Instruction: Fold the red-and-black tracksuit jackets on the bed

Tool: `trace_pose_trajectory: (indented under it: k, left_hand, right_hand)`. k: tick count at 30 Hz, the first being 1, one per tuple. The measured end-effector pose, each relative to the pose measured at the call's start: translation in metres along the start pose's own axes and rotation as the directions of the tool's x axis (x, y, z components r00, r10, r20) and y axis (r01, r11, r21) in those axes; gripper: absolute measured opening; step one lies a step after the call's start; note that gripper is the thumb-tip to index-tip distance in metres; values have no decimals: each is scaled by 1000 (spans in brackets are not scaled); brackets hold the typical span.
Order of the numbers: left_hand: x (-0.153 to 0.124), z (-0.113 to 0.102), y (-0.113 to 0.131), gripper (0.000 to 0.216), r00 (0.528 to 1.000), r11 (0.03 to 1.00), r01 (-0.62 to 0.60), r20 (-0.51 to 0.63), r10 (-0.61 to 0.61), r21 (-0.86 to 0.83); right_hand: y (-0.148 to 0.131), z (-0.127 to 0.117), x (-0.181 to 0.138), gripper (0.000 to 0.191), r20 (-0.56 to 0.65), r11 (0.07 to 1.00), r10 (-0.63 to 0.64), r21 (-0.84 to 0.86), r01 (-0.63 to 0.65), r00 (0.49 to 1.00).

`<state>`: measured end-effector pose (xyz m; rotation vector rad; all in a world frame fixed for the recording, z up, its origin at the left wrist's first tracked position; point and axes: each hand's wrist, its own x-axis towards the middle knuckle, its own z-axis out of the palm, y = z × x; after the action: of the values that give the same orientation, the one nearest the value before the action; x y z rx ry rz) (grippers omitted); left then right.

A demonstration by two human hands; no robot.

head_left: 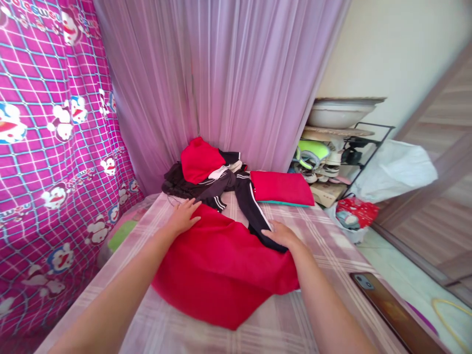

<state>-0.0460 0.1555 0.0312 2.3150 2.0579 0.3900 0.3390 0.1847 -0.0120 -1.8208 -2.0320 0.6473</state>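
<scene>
Pink-and-white plaid cloth beneath everything. Loose red fabric garment on it, directly before us. From garment: rumpled black-and-red clothes heap at twelve o'clock; folded red rectangular cloth at one. Long dark white-striped sleeve at one, nearer. Our left hand rests on garment at eleven, fingers slightly spread; our right hand touches sleeve at two, whether pinching we cannot tell.
</scene>
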Motion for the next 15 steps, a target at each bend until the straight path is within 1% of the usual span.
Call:
trace_pose_trajectory:
  k: [1,2,4,5,6,7,8,9,10,11,12,13,14,15]
  left_hand:
    - [5,1,3,46,999,1000,-10,43,10,7]
    - [8,2,6,38,996,1000,-24,81,22,13]
    - [8,2,8,25,989,999,-48,141,45,15]
    - [6,2,8,23,986,998,-55,159,53,9]
    - [3,1,7,23,985,998,-55,166,55,-2]
    - [-1,-1,5,25,985,999,-46,164,48,-16]
    - [-7,-3,3,27,988,999,-32,150,36,-32]
    - [-13,-6,0,28,991,999,-16,132,22,-47]
    - [-20,-11,-4,29,993,998,-1,115,8,-63]
    - [-27,-16,-9,29,994,997,10,106,-2,-82]
    - [-35,-22,-14,28,994,995,16,110,-5,-103]
    - [-43,-29,-19,28,992,991,19,124,-2,-131]
    - [-51,-37,-23,29,989,986,14,150,12,-168]
    - [-58,-46,-27,31,982,978,7,187,32,-209]
  right_hand:
    - [-6,5,0,44,36,998,-25,-60,27,999]
    - [-10,9,0,37,64,992,-41,-116,48,997]
    - [-14,13,-2,24,77,979,-56,-193,70,995]
    - [-14,12,-3,22,63,979,-59,-191,70,996]
    - [-13,11,-4,22,39,987,-58,-150,63,998]
    - [-11,8,-5,23,5,997,-48,-62,48,999]
    - [-8,4,-6,23,-32,997,-27,70,29,999]
    - [-5,-1,-7,23,-53,971,4,237,9,999]
    - [-2,-6,-9,23,-54,909,36,417,-10,998]
    - [2,-12,-13,23,-36,816,62,578,-30,997]
    - [5,-18,-18,23,-7,716,78,696,-51,997]
    - [8,-24,-24,22,32,637,84,766,-78,996]
    - [10,-29,-31,21,80,596,79,795,-111,994]
    - [12,-35,-39,21,131,594,64,792,-143,989]
